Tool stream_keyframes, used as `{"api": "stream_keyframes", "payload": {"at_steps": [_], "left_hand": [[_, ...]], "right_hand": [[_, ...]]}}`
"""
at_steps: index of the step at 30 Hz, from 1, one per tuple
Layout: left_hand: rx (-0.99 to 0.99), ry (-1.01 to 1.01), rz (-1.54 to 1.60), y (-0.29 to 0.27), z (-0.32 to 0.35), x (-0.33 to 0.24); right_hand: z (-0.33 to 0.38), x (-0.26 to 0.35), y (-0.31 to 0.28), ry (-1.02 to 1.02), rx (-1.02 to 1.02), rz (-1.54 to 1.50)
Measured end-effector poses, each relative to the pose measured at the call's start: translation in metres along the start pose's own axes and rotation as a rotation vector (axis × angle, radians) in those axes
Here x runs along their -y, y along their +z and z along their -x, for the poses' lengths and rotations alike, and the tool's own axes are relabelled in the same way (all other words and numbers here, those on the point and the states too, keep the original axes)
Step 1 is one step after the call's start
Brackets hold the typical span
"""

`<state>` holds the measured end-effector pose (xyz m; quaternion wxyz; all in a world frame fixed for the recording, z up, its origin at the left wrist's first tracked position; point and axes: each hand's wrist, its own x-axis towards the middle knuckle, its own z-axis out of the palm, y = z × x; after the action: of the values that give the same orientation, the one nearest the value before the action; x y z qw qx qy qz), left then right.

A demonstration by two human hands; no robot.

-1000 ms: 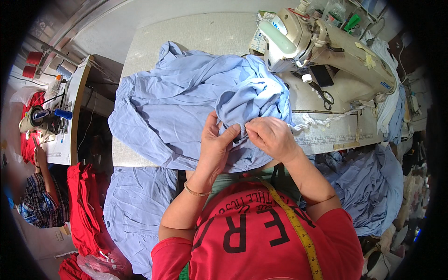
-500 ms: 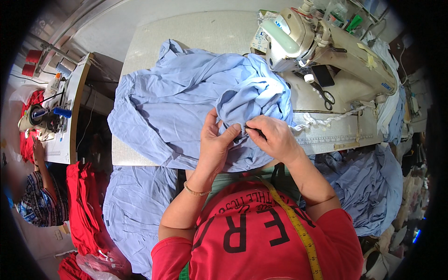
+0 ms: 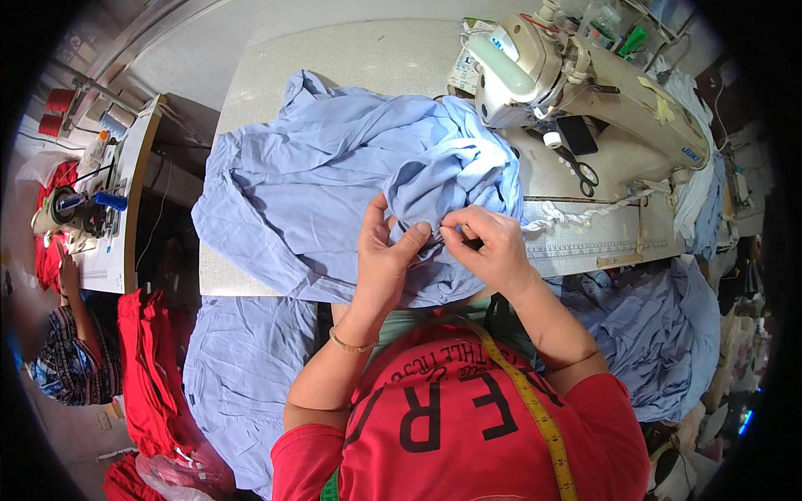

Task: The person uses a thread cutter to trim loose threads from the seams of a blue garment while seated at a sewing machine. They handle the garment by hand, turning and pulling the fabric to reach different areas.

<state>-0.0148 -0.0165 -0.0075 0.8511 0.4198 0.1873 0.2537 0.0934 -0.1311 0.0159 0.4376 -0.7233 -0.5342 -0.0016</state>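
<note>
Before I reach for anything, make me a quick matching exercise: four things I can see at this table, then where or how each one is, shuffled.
Column one:
1. Light blue garment
2. Scissors
3. Tape measure
4. Left hand

Column two:
A. Yellow, hanging down the front of the red shirt
B. Lying beside the dark phone, near the sewing machine
C. Pinching item 1
D. Rumpled across the table

Right pairs: 1-D, 2-B, 3-A, 4-C.
</note>
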Motion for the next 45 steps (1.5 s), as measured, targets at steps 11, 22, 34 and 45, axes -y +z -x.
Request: {"api": "stream_keyframes", "payload": {"at_steps": [11,22,34,45], "left_hand": [[-0.056,0.184,-0.235,0.008,0.006,0.005],[-0.031,0.041,-0.005,-0.009,0.0,0.005],[-0.041,0.124,-0.08,0.001,0.004,0.001],[-0.072,0.229,-0.323,0.002,0.008,0.009]], "right_hand": [[0.0,0.009,0.005,-0.08,-0.062,0.217],[-0.004,-0.007,-0.007,0.174,-0.174,0.19],[-0.003,0.004,0.002,0.352,0.091,-0.303],[-0.006,0.015,0.008,0.23,0.008,-0.023]]}}
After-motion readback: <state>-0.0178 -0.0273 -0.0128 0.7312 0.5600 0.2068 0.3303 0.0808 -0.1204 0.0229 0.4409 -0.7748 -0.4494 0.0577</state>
